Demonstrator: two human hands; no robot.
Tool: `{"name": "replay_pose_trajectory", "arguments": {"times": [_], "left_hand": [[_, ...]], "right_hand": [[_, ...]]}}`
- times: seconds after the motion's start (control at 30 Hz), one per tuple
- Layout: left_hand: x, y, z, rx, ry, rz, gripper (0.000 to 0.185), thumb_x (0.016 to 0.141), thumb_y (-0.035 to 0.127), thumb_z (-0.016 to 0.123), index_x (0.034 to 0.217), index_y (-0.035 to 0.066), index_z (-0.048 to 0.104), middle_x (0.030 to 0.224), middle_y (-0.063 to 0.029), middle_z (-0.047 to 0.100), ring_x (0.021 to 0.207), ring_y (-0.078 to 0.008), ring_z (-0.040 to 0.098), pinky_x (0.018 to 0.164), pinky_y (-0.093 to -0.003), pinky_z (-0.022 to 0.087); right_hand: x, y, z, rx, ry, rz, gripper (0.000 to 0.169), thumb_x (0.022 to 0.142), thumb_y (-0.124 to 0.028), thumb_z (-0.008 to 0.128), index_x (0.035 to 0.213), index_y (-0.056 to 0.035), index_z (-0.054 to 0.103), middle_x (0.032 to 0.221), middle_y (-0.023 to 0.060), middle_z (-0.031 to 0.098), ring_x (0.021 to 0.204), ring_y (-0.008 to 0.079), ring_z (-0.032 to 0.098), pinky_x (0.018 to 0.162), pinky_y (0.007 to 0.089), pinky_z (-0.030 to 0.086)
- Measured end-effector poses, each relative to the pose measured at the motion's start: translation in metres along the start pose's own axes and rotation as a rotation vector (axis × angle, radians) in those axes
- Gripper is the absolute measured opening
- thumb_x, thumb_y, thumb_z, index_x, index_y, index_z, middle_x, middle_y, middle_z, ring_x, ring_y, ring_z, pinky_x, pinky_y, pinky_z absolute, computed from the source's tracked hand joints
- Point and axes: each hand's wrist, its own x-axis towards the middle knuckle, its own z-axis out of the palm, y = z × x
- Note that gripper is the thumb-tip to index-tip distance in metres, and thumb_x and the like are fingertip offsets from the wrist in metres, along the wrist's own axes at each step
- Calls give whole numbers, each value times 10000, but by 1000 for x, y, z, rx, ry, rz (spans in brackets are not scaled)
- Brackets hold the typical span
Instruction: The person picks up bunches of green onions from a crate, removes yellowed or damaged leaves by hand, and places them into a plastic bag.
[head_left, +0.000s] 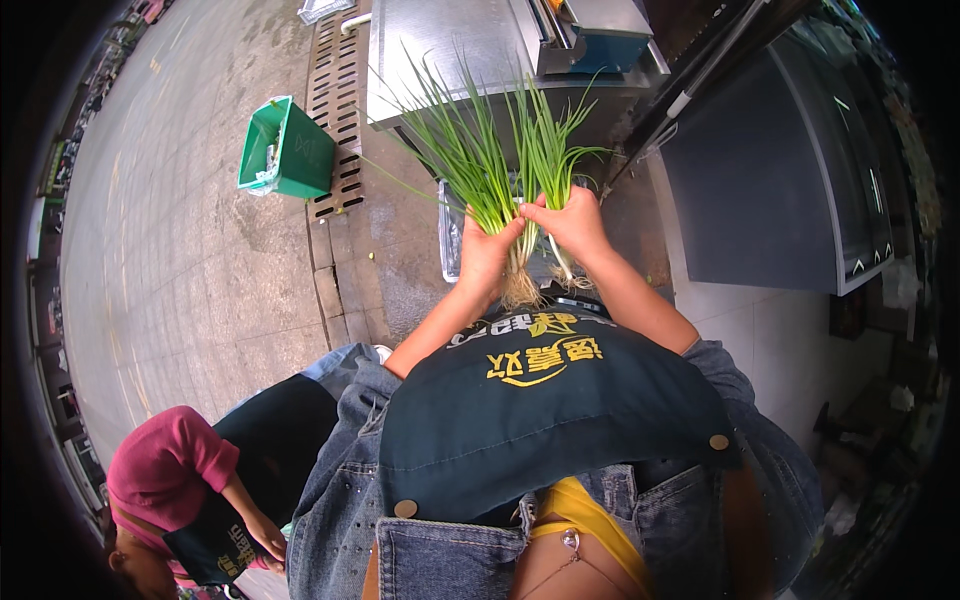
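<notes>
My left hand (486, 251) is closed around a bunch of green onions (480, 161), their long green leaves fanned away from me and their stringy roots hanging near my apron. A second, smaller bunch of green onions (553, 154) is gripped in my right hand (574, 225), with white stems and roots showing below it. The fingertips of both hands come close together between the bunches. Under them stands a plastic crate (450, 232), mostly hidden by my hands and the onions.
Ahead is a stainless steel table (450, 45) with a metal device (611, 45) on it. A green bin (307, 154) with a liner stands left beside a drain grate (336, 90). At right is a dark cabinet (750, 180). A co-worker in pink (169, 465) is at lower left.
</notes>
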Motion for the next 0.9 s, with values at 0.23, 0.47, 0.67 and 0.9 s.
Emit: {"name": "replay_pose_trajectory", "arguments": {"times": [0.23, 0.47, 0.67, 0.9], "left_hand": [[-10, -5, 3, -77, 51, -113, 341, 852, -2, 479, 1167, 58, 365, 1108, -161, 577, 971, -232, 580, 822, -331, 488], [-12, -12, 4, -36, 56, -91, 369, 839, -29, 478, 1178, 70, 373, 1146, -149, 559, 1005, -218, 560, 831, -331, 482], [-17, -12, 10, 67, 20, -15, 360, 819, -38, 501, 1163, 36, 428, 1146, -115, 563, 994, -171, 560, 847, -287, 460], [-23, -14, 6, -13, -1, -139, 339, 826, -16, 489, 1162, 19, 457, 1152, -120, 560, 950, -172, 575, 805, -303, 483]], "right_hand": [[-12, 0, -3, -29, -7, 80, 190, 671, -215, 671, 759, -48, 656, 637, 79, 635, 573, 139, 601, 548, 290, 466], [-12, 4, -4, 64, 28, 5, 211, 676, -204, 725, 772, -42, 629, 697, 69, 644, 601, 134, 604, 560, 286, 472], [-14, 0, -4, 43, 55, -34, 195, 665, -174, 717, 758, -30, 625, 677, 69, 640, 586, 136, 599, 555, 281, 473], [-18, 12, -7, 86, 43, 42, 158, 678, -156, 674, 781, -41, 639, 677, 63, 642, 587, 133, 599, 562, 281, 474]]}}
